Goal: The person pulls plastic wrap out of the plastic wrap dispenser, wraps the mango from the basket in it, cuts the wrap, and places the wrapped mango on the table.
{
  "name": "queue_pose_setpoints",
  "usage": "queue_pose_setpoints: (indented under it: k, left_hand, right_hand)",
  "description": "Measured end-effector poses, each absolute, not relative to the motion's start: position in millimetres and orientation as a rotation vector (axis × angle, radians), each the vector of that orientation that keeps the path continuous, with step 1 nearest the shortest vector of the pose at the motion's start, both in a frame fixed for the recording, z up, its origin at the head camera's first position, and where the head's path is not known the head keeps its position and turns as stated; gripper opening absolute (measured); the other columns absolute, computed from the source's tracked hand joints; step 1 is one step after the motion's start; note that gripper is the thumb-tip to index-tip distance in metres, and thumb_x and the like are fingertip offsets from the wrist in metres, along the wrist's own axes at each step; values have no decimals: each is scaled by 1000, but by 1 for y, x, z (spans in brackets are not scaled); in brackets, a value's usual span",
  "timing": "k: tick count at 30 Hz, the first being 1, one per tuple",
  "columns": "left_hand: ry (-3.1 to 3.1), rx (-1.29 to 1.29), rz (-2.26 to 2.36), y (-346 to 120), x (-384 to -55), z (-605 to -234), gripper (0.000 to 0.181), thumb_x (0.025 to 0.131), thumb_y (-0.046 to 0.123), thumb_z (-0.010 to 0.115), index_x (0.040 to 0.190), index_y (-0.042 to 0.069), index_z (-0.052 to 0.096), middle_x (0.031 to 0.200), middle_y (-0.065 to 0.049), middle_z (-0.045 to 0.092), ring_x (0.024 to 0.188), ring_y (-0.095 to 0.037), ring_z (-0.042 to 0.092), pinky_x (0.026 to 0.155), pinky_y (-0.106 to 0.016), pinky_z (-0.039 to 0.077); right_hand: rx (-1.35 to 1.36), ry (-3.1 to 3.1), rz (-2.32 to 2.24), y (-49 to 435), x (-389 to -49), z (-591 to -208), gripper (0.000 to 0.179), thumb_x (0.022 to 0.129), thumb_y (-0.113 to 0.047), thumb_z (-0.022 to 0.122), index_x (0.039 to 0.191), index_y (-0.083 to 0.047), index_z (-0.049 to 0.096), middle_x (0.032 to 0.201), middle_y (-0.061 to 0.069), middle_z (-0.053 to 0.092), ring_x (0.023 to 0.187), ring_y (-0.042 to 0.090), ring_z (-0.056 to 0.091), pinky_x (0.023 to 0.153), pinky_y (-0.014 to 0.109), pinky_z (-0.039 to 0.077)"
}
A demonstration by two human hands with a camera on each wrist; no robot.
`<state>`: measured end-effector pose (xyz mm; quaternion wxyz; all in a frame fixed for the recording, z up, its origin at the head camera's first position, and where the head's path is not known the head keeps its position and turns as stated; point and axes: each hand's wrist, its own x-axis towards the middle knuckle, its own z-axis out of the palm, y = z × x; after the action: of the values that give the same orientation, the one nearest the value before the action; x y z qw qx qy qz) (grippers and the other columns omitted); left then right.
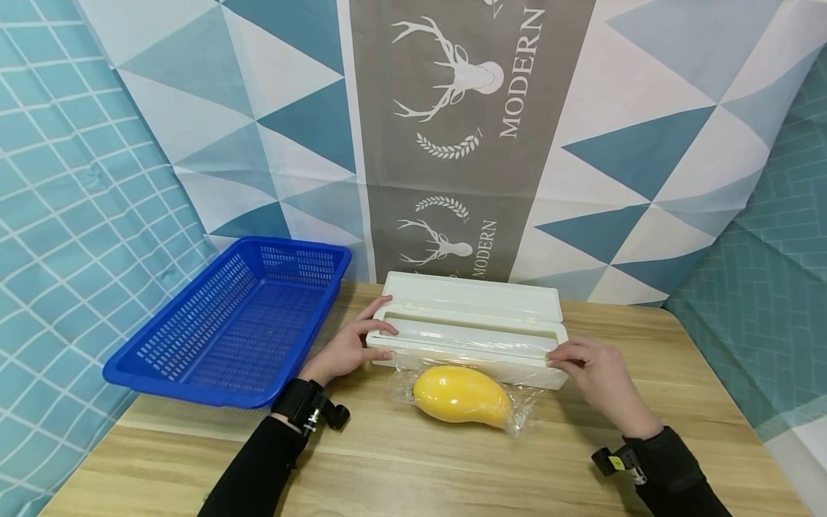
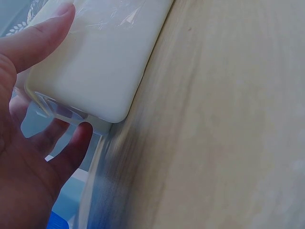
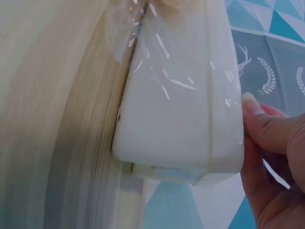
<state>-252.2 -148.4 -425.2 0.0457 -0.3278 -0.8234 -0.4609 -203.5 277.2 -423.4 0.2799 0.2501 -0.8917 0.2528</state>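
Note:
A white cling film dispenser [image 1: 465,352] lies on the table with its lid [image 1: 474,296] raised at the back and a film roll [image 1: 472,334] inside. My left hand [image 1: 349,348] holds its left end, thumb on the front wall and fingers spread over the top and end. At the front right top edge, my right hand [image 1: 594,370] pinches with thumb and forefinger; whatever small part lies between them is hidden. Clear film [image 3: 164,71] drapes down the dispenser's front. Right before the dispenser lies a yellow mango [image 1: 461,395] with clear film around it, crumpled at both ends.
A blue plastic basket [image 1: 226,399] stands on the left, close to my left forearm. Patterned cloth [image 1: 452,165] hangs behind the wooden table [image 1: 413,474], and more cloth hangs at both sides. Bare wood shows in front of the mango.

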Motion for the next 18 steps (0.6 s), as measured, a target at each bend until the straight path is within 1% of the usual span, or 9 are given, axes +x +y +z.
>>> queue_pose_setpoints:
  k: [4, 10, 13, 18]
  left_hand:
    - [-2516, -996, -1408, -148, -252, -425, 28, 74, 11, 73, 101, 8, 66, 151, -15, 22, 136, -36, 16, 105, -50, 18]
    - [-2519, -981, -1386, -147, -251, -425, 29, 73, 13, 75, 100, 10, 66, 151, -15, 22, 136, -37, 17, 104, -54, 16]
    - [-2522, -976, -1385, -147, -252, -426, 29, 73, 14, 75, 100, 11, 66, 151, -14, 23, 136, -36, 17, 104, -55, 16]
    - [-2531, -966, -1375, -155, -270, -450, 29, 73, 32, 75, 101, 25, 66, 153, 1, 20, 138, -23, 15, 105, -51, 16]
  right_hand:
    - [648, -2402, 698, 277, -203, -423, 21, 67, -5, 77, 79, -21, 70, 84, -13, 61, 67, 0, 55, 57, 11, 42]
    - [652, -2402, 682, 277, -201, -423, 19, 67, -4, 76, 79, -18, 71, 84, -12, 61, 69, 2, 57, 59, 9, 42]
    - [666, -2390, 648, 277, -201, -424, 18, 66, -4, 76, 78, -16, 71, 84, -11, 61, 70, 3, 58, 60, 8, 41]
    - [676, -2373, 618, 277, -201, -423, 19, 65, -4, 77, 78, -16, 71, 84, -11, 61, 70, 3, 58, 60, 9, 42]
